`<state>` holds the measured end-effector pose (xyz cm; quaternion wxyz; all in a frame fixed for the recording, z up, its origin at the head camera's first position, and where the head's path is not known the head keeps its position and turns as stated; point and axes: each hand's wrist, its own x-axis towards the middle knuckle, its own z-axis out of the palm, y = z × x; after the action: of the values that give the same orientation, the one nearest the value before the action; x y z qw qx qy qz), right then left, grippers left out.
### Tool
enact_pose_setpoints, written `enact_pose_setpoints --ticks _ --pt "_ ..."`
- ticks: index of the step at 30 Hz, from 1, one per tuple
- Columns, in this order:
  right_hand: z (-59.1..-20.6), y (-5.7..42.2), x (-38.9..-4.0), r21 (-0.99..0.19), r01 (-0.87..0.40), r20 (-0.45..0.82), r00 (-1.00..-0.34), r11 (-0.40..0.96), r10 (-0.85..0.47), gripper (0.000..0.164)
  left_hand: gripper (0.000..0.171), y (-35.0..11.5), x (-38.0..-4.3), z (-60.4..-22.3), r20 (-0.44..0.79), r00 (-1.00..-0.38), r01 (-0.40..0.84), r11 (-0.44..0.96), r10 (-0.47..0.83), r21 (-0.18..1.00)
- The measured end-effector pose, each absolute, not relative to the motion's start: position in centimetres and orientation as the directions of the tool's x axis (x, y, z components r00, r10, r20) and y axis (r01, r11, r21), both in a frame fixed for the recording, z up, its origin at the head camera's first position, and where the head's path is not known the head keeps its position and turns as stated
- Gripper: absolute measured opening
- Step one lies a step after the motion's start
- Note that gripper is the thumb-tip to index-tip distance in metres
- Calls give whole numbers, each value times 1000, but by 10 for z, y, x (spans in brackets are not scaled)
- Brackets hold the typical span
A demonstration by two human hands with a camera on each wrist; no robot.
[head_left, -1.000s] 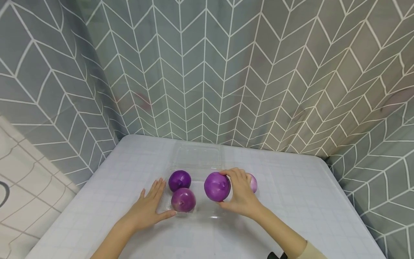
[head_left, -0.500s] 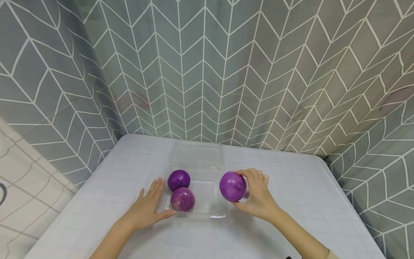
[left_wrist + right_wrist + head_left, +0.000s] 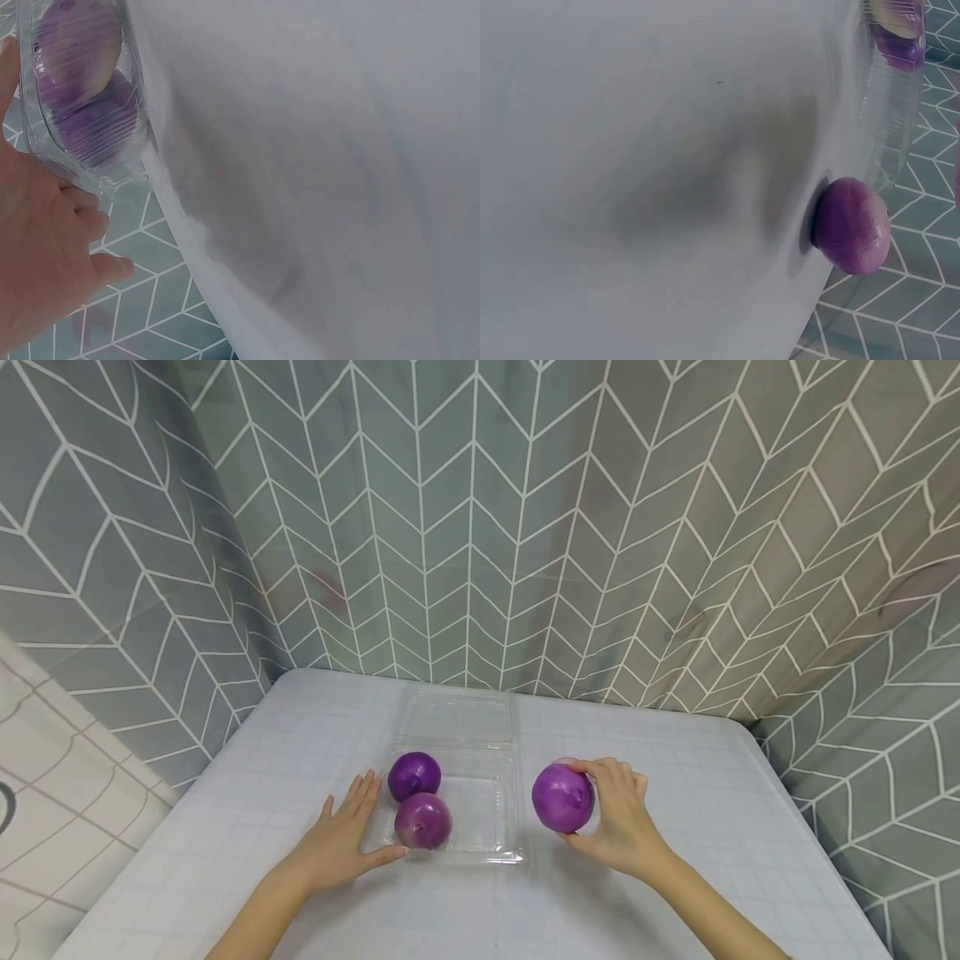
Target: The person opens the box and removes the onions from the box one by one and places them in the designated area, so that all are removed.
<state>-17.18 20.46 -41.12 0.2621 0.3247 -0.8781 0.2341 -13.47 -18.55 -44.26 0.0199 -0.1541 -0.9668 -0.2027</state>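
In the head view, my right hand [image 3: 622, 818] grips a round purple onion [image 3: 561, 798] between thumb and fingers, to the right of a clear plastic clamshell box [image 3: 486, 858]. Two more onions sit in the left part of the box: a dark purple one [image 3: 414, 777] behind and a pinkish purple one [image 3: 423, 821] in front. My left hand [image 3: 341, 843] lies with fingers extended along the box's left side, its thumb at the front left corner. Another purple onion [image 3: 852, 226] rests on the table in the right wrist view; in the head view it is mostly hidden behind the held one.
The box's lid [image 3: 454, 718] lies folded back toward the far edge of the table. A white cloth [image 3: 300, 727] covers the table. Behind and beside it hangs a grey curtain [image 3: 480, 527] with white chevron lines.
My right hand has carried the gripped onion rightward, from over the box to beyond its right side. My left hand has stayed in place at the box.
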Motion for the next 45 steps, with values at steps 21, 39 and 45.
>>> enact_pose_setpoints --ticks 21,39,45 --pt "-456 224 -157 -156 -639 482 -714 753 -507 94 110 -186 -135 -446 142 -947 322 849 289 419" --pt "-464 229 -152 -225 -573 342 -804 788 -487 103 110 -186 -135 -443 110 -949 313 852 295 420" --pt "-463 230 -152 -234 -567 348 -807 790 -477 106 110 -186 -135 -445 136 -944 330 847 301 416"
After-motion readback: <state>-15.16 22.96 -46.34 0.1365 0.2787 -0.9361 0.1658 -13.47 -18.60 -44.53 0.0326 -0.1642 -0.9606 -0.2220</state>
